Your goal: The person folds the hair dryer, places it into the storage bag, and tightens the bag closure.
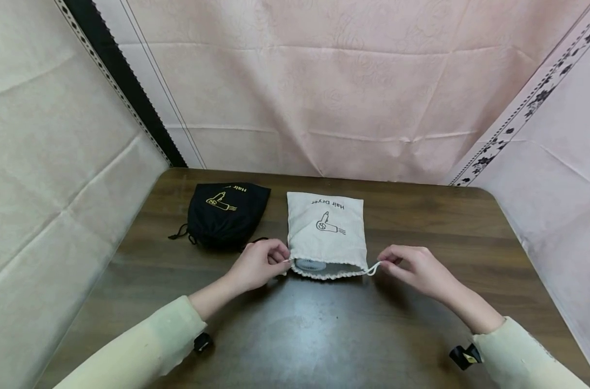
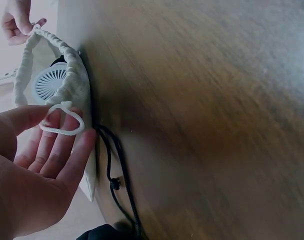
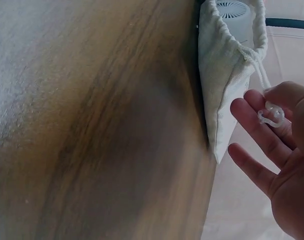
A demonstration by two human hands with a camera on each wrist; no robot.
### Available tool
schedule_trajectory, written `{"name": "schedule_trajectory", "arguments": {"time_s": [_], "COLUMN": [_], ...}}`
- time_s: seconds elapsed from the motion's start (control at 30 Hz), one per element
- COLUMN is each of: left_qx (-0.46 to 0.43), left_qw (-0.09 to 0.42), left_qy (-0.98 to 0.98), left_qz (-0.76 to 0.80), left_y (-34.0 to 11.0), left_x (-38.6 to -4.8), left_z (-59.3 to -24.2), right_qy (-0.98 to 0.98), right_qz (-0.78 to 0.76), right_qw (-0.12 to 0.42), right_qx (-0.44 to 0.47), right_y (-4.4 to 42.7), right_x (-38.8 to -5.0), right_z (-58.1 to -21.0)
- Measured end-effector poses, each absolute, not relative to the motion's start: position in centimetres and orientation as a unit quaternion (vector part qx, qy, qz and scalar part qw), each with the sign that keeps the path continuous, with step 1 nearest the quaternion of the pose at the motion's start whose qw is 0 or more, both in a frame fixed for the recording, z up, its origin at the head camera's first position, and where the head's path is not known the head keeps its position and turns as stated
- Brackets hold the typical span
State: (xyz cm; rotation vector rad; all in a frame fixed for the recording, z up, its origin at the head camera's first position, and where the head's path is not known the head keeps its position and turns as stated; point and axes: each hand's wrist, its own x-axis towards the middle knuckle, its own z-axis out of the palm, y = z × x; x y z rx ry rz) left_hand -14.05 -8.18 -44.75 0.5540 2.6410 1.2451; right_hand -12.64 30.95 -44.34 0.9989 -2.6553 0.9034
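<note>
A white drawstring bag [image 1: 302, 227] printed "Hair Dryer" lies on the table with its gathered mouth part-open toward me. Inside the mouth shows a pale round slotted grille [image 2: 50, 84], the end of an object mostly hidden by the cloth. At the mouth's left corner, my left hand [image 1: 262, 263] pinches the white drawstring, whose small loop [image 2: 63, 132] hangs over the fingers in the left wrist view. My right hand [image 1: 417, 271], just off the right corner, pinches the other drawstring end [image 3: 262, 75] between thumb and fingers, with its tip curling out below the thumb.
A black drawstring bag [image 1: 227, 219] with a gold dryer print lies left of the white one, bulging, its black cord [image 2: 123, 165] trailing on the wood. The brown table [image 1: 304, 335] is bordered by pale cloth walls [image 1: 324, 97] at the back and sides.
</note>
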Motion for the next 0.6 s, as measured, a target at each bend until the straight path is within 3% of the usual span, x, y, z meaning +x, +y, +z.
{"name": "schedule_trajectory", "arguments": {"time_s": [0.37,0.6], "left_qx": [0.246,0.253], "left_qw": [0.032,0.07], "left_qy": [0.92,0.925], "left_qz": [0.303,0.274], "left_y": [-9.7,-11.4], "left_x": [-13.8,-14.3], "left_z": [-42.9,-40.8], "right_qy": [-0.883,-0.883], "right_qz": [0.225,0.176], "right_qw": [0.137,0.173], "right_qx": [0.388,0.4], "right_y": [32.3,33.2], "right_x": [-12.9,-13.3], "right_z": [-43.1,-42.0]}}
